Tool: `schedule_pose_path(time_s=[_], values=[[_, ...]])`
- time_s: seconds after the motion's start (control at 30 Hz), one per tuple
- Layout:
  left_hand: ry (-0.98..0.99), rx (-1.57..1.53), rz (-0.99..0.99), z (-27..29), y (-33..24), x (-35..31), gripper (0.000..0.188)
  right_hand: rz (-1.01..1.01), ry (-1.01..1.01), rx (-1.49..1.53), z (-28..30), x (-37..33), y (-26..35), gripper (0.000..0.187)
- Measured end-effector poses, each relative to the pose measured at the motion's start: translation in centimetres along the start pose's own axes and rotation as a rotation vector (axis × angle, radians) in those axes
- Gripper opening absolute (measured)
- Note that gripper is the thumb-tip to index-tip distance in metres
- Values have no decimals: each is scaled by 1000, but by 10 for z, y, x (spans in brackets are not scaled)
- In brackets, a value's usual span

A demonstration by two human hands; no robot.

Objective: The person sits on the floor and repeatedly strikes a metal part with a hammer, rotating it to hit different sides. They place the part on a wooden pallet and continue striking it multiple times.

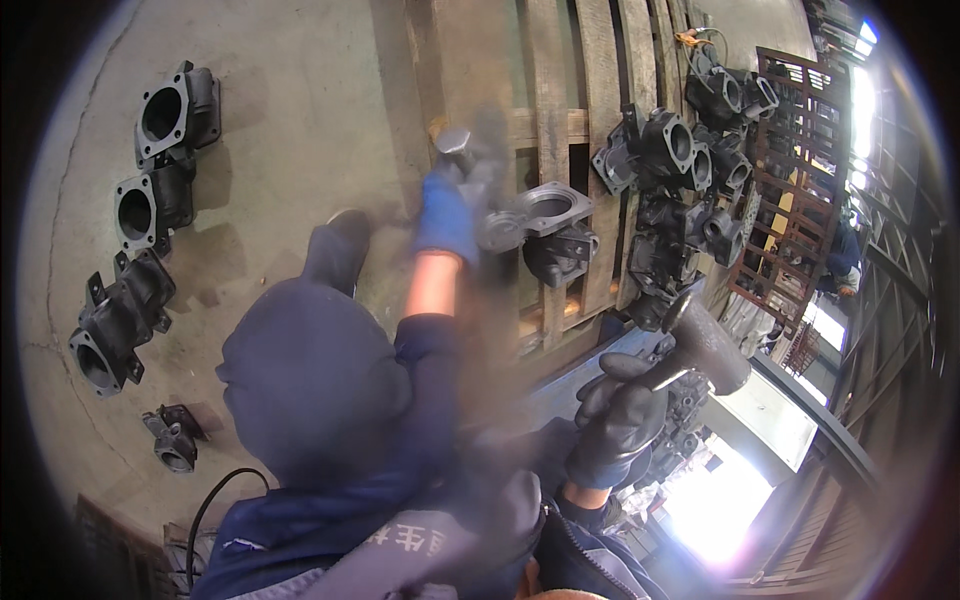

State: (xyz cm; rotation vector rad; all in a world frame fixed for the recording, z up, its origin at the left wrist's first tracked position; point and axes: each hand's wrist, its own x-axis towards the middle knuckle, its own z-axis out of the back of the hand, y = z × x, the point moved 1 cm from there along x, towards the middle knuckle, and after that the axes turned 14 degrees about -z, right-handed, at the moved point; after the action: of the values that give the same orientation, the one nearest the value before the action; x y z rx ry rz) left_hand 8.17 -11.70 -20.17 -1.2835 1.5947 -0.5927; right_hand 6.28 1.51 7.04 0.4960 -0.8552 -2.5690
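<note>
My left hand, in a blue glove, is closed round a metal bar whose bright round end sticks out past the fingers; its other end is smeared by motion. Just right of this hand, a grey metal casting with a square flange lies on the wooden pallet. In a dark grey glove, my right hand grips a hammer, its heavy cylindrical head raised to the right of the pallet.
Several dark flanged castings stand on the concrete floor at the left. More castings crowd the pallet's right side, before a rusty metal grate. My bent knee and shoe are close to my left arm.
</note>
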Motion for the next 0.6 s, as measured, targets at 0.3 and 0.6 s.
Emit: schedule_pose_path(time_s=[0.3, 0.6], values=[[226, 198, 293, -11, -36, 6, 17, 80, -36, -72, -17, 19, 5, 83], [428, 294, 121, -15, -41, -3, 23, 31, 22, -3, -10, 14, 0, 83]])
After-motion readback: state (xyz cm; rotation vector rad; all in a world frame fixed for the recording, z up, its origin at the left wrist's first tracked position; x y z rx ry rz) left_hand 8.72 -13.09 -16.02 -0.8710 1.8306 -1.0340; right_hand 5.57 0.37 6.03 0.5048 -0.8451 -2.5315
